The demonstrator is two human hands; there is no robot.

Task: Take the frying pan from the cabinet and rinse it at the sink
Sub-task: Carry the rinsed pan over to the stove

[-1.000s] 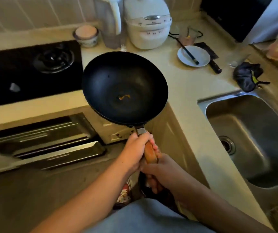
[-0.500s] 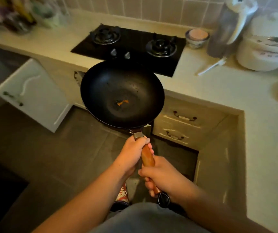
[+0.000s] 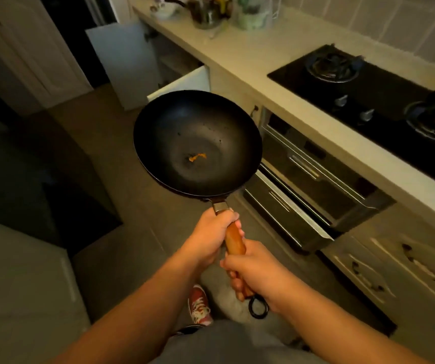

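**Pan in hand, sink out of view: carry risks noted**

Head view. The frying pan [image 3: 197, 143] is held out over the floor, level, clear of the counter [image 3: 240, 48] and just beside the pulled-out stainless drawers [image 3: 297, 190] under the stove [image 3: 384, 106]. Both hands are on the wooden handle [image 3: 234, 239]: the left hand [image 3: 212, 236] has its fingers wrapped tight near the metal collar, the right hand [image 3: 257, 274] has its fingers closed round the lower end, just above the hanging ring [image 3: 258, 307]. A small orange scrap [image 3: 197, 156] lies in the bowl of the pan. A cabinet door [image 3: 121, 61] stands open beyond the pan.

No sink shows in this view (the rinse has therefore not begun, in my judgement).

Risks, as judged:
- The pan's rim is near the corners of the open drawers; a swing towards the counter could strike them.
- The open cabinet door and drawers stick out into the walkway; a step taken while watching the pan could catch a shin or hip.
- The weight sits far ahead of both grips; loosening either hand could let the pan dip and tip the scrap out.
- A red shoe [image 3: 199, 306] is directly below the handle, so a drop would land near the foot.
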